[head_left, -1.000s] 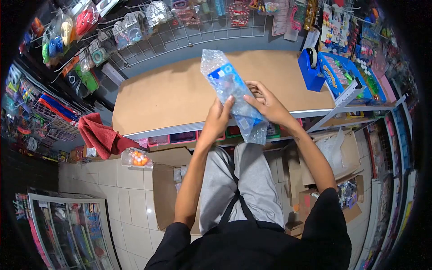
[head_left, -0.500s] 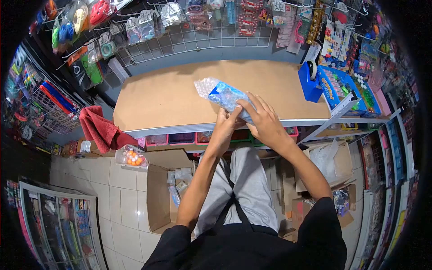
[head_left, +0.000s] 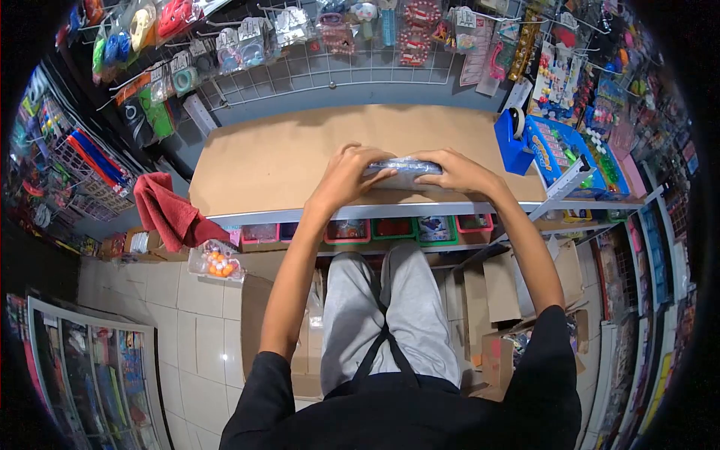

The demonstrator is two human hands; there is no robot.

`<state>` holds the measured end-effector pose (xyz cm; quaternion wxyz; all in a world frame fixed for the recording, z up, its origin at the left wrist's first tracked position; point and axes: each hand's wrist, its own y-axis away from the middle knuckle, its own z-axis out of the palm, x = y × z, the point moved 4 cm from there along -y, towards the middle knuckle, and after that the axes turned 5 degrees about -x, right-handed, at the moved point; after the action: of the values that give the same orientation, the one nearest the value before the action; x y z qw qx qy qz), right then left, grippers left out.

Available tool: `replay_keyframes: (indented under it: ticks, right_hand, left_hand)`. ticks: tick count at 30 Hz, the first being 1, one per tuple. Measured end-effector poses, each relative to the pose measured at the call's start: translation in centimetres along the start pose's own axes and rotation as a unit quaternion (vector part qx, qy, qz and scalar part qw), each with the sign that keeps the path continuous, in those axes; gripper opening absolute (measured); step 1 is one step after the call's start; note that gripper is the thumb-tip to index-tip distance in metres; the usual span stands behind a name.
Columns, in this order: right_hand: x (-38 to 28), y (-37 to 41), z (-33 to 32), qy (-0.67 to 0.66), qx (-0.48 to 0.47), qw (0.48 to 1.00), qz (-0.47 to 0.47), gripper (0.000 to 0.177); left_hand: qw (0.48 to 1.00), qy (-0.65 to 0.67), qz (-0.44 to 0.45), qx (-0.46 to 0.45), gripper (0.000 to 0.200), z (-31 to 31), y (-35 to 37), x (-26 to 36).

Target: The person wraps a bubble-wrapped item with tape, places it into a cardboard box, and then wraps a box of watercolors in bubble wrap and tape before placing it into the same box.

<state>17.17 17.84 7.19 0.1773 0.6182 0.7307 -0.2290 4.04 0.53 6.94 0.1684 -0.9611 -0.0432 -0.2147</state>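
A package in clear bubble wrap (head_left: 407, 174), with some blue showing through, is held between both hands over the front edge of the brown-covered table (head_left: 270, 165). My left hand (head_left: 349, 174) grips its left end, the thumb along the near side. My right hand (head_left: 457, 172) holds the right end in the same way. Its long near side faces me, and the hands cover both ends. What lies inside the wrap I cannot make out.
A blue tape dispenser (head_left: 515, 141) and a blue display box (head_left: 551, 154) stand at the table's right. A red cloth (head_left: 166, 214) hangs at the left corner. Coloured trays (head_left: 394, 228) sit below the tabletop. Cardboard boxes (head_left: 495, 360) flank my legs, and goods hang on the wire grid (head_left: 330, 71).
The package has turned from slanting away to lying crosswise, nearer the table edge. My left hand has moved up to its left end and my right hand to its right end.
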Motion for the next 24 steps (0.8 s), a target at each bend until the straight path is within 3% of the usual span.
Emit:
replay_keyframes:
  ticks: [1,4,7,13,19,22,24]
  right_hand:
    - [0.3,0.0,-0.4,0.018,-0.004,1.0,0.017,0.044]
    - [-0.7,-0.2,-0.6,0.031,0.016,0.998,0.052,0.044]
    - [-0.7,-0.9,-0.5,-0.007,0.092,0.996,0.011,0.039]
    - [0.6,-0.9,0.3,-0.1,0.128,0.985,0.055,0.032]
    - [-1.6,-0.4,0.9,0.061,0.228,0.971,0.023,0.024]
    - [-1.0,-0.1,1.7,0.139,0.283,0.948,-0.038,0.022]
    - [-0.4,0.0,2.2,0.117,0.286,0.948,-0.072,0.022]
  left_hand:
    - [0.997,-0.003,0.025,0.068,0.036,0.4,-0.4,-0.6]
    - [0.994,0.101,0.007,0.051,0.035,0.8,-1.1,-1.3]
    - [0.99,0.127,0.006,0.056,0.032,0.9,-1.2,-1.6]
    - [0.987,0.152,-0.009,0.048,0.03,0.7,-1.3,-1.2]
    - [0.982,0.176,-0.015,0.072,0.03,1.5,-1.8,-1.6]
    - [0.983,0.159,0.003,0.094,0.027,1.7,-1.7,-1.5]
    - [0.985,0.137,0.01,0.106,0.024,1.4,-1.5,-1.2]
